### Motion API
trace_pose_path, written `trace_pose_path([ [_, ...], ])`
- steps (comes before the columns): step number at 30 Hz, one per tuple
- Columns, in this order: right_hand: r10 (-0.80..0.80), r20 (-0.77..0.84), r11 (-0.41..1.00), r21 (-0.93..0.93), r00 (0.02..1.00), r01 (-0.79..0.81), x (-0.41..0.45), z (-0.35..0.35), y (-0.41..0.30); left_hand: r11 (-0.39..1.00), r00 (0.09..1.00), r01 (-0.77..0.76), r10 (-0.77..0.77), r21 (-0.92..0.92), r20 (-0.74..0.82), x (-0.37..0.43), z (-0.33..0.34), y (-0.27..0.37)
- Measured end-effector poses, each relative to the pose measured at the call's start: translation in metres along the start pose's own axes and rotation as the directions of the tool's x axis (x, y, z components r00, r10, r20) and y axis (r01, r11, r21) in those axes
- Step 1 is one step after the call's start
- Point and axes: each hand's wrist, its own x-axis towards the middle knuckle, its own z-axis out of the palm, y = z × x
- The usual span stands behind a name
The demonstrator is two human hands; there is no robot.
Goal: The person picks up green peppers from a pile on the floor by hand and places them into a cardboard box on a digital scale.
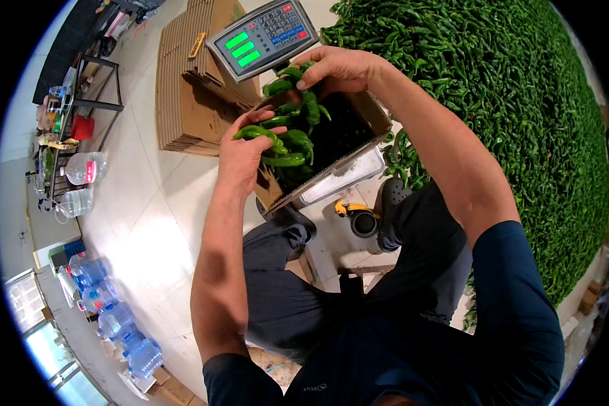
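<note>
Over an open cardboard box [312, 182] my left hand [243, 147] holds several green peppers [286, 161], its thumb pressed on a light green one. At the box's far side my right hand [330, 68] grips more green peppers [279, 87] between thumb and fingers. Other dark green peppers hang between the two hands. The box's inside is mostly in shadow, and it rests on a metal scale platform [345, 175]. Just beyond the box stands the scale's display and keypad [264, 38], its three windows lit green.
A huge heap of green peppers [512, 127] covers the floor at right. Flattened cardboard boxes [182, 106] stand at the upper left, a yellow cutter [197, 45] on top. A tape dispenser [363, 218] lies between my feet. Large plastic bottles [114, 319] line the left side.
</note>
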Motion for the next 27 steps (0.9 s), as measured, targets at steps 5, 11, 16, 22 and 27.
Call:
trace_pose_path([
  [5,0.027,-0.041,0.999,-0.031,0.999,-0.029,-0.002,-0.001,0.000,1.000,0.999,-0.026,0.026,0.012,-0.020,-0.001,-0.006,-0.002],
  [11,-0.002,-0.048,0.999,-0.048,0.999,0.000,-0.007,-0.007,-0.002,0.991,0.992,-0.127,0.127,0.033,0.010,0.000,-0.010,-0.001],
  [16,-0.019,-0.046,1.000,0.002,0.999,0.019,-0.013,-0.016,-0.002,0.983,0.987,-0.160,0.159,0.090,0.020,-0.001,-0.009,0.000],
  [22,-0.114,-0.105,0.960,-0.269,0.988,0.082,-0.021,-0.022,-0.002,0.963,0.993,-0.121,0.113,0.239,0.045,-0.002,-0.009,0.002],
  [27,-0.064,-0.096,0.711,-0.703,0.993,-0.022,-0.017,-0.018,-0.001,0.811,0.993,-0.113,0.077,0.574,0.086,0.000,-0.014,-0.008],
])
